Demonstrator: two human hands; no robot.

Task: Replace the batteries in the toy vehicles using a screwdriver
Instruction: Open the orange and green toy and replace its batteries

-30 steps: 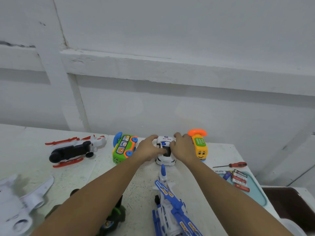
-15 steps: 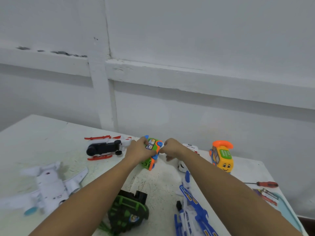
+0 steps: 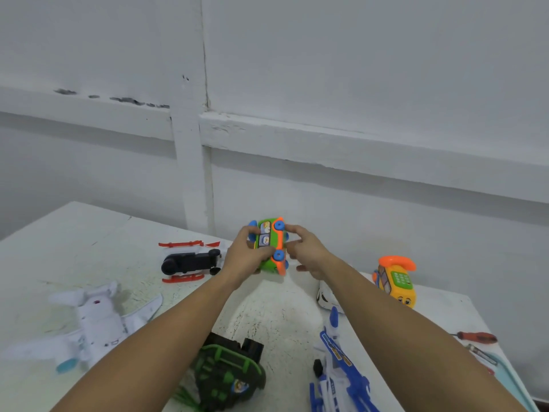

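Head camera is showing the left hand (image 3: 243,258) gripping the green toy bus (image 3: 266,242) up in the air, above the far middle of the white table (image 3: 89,233). The bus is standing on end. Its long side is running up and down, its picture windows are facing the person, and its orange bottom with the blue wheels (image 3: 278,225) is pointing right, toward the right hand (image 3: 309,252). That hand is lying loose and spread, one fingertip touching the bus by the top wheel. Half a second ago the bus was sitting lower and leaning more — now it is being held higher and straighter. A second ago both hands were on the white police car (image 3: 325,297), which is now peeking out from behind the right arm. The red screwdriver (image 3: 476,336) is lying far off near the table's right edge.
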